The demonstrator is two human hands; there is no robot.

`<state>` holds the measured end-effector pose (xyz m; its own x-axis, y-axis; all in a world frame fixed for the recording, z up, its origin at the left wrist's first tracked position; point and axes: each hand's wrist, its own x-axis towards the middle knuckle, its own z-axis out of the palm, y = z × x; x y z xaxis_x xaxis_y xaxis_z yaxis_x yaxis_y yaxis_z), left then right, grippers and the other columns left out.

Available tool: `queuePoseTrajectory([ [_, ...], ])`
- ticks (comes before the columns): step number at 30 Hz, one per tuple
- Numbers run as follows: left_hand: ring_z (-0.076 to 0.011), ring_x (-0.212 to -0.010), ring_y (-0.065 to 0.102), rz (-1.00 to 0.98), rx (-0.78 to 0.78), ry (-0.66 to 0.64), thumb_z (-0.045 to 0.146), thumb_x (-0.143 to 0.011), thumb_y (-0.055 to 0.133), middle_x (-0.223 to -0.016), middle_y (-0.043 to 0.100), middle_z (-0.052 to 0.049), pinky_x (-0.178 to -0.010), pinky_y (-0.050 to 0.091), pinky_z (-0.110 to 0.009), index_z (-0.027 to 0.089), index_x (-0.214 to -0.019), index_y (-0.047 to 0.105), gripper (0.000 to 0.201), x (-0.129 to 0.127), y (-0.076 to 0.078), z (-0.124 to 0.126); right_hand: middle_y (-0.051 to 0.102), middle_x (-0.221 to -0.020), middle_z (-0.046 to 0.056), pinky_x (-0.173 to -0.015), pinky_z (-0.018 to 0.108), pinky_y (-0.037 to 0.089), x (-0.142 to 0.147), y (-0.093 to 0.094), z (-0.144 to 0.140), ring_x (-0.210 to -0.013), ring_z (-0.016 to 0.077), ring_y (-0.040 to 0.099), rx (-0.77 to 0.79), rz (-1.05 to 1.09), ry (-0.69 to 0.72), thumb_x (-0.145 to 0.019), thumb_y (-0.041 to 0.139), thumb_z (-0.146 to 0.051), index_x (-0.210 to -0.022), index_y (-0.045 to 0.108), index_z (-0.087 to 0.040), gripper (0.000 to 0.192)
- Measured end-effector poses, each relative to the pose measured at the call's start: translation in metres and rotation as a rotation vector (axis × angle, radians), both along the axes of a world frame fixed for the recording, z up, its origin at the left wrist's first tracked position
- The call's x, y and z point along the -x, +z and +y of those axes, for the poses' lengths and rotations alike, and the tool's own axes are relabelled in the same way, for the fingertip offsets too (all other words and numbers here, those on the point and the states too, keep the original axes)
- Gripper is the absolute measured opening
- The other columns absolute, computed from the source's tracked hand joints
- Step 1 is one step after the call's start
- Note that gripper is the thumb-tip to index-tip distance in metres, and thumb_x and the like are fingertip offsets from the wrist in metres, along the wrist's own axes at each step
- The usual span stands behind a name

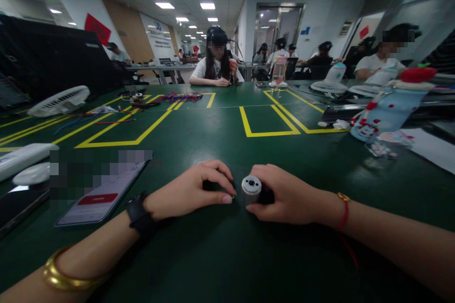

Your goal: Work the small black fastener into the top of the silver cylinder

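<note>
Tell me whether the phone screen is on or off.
On: the phone by the left hand shows a lit white page with a red bar.

Green table (213, 123) with yellow lines, bright ceiling lights (207, 5), white walls (320, 19)

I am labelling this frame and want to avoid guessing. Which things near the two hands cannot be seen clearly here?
- Head view: the small dark part under the left hand is covered by its curled fingers.
- Head view: the rear of the small motor sits hidden inside the right hand; only its silver face shows.
- Head view: the phone screen is partly pixelated, text unreadable.
- Head view: the white items at left are cut by the edge.
</note>
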<state>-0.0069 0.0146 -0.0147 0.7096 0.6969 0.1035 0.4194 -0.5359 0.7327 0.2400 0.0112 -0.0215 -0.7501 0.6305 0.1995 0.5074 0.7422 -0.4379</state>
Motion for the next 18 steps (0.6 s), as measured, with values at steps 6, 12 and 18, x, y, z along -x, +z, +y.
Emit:
queuePoseTrajectory([
  [6, -0.0171, -0.098, 0.060, -0.087, 0.001, 0.062, 0.026, -0.085, 0.067, -0.106, 0.062, -0.002, -0.091, 0.046, -0.032, 0.025, -0.095, 0.074, 0.012, -0.002, 0.007, 0.000, 0.058, -0.084, 0.002, -0.066, 0.030, 0.036, 0.000, 0.001, -0.001, -0.073, 0.0167, 0.049, 0.001, -0.014, -0.004, -0.076, 0.068, -0.033, -0.088, 0.053, -0.018, 0.025],
  [12, -0.0178, -0.095, 0.061, -0.160, -0.042, 0.196, 0.028, -0.089, 0.063, -0.102, 0.064, -0.002, -0.086, 0.046, -0.032, 0.026, -0.098, 0.073, 0.014, -0.009, 0.014, -0.007, 0.059, -0.084, 0.002, -0.065, 0.030, 0.037, 0.000, 0.002, -0.001, -0.072, 0.0165, 0.049, -0.012, -0.020, -0.007, -0.076, 0.068, -0.034, -0.089, 0.054, -0.018, 0.025],
  [18, -0.0191, -0.093, 0.061, -0.270, -0.079, 0.332, 0.028, -0.088, 0.063, -0.100, 0.065, -0.003, -0.083, 0.048, -0.032, 0.025, -0.100, 0.074, 0.016, -0.026, 0.016, -0.021, 0.060, -0.085, 0.002, -0.067, 0.031, 0.037, 0.002, 0.000, 0.000, -0.074, 0.0169, 0.050, -0.011, -0.002, 0.010, -0.077, 0.069, -0.034, -0.092, 0.055, -0.018, 0.025],
])
